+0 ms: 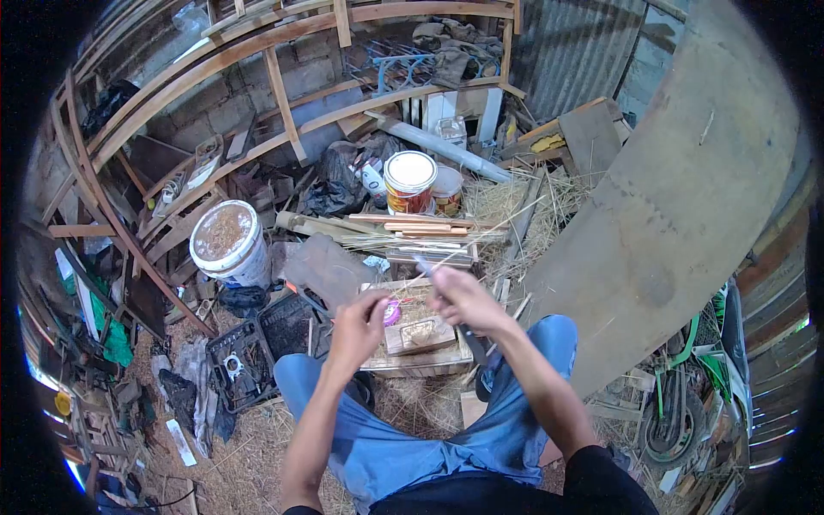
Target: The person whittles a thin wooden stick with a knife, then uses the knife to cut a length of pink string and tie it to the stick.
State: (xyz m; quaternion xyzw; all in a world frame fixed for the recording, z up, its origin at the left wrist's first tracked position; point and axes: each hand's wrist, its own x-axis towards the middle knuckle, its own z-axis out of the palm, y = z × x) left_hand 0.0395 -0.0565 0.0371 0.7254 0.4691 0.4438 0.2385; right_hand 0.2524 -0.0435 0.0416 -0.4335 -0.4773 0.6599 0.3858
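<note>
Thin stick, blurred, is held pinched in the closed fingers of the right hand, above a wooden block between the knees; left hand is curled beside a pink object, grip not discernible; paint tin and white bucket are noted beyond.

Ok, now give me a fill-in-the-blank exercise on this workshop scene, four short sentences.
1. The white bucket stands on the person's ____ side.
2. The tin can behind the bundle of sticks has a ____ lid.
3. The small object by the left hand is ____ in colour.
4. The right hand, closed on a thin strip, is raised above legs in ____ jeans.

Missing words: left; white; pink; blue.
</note>
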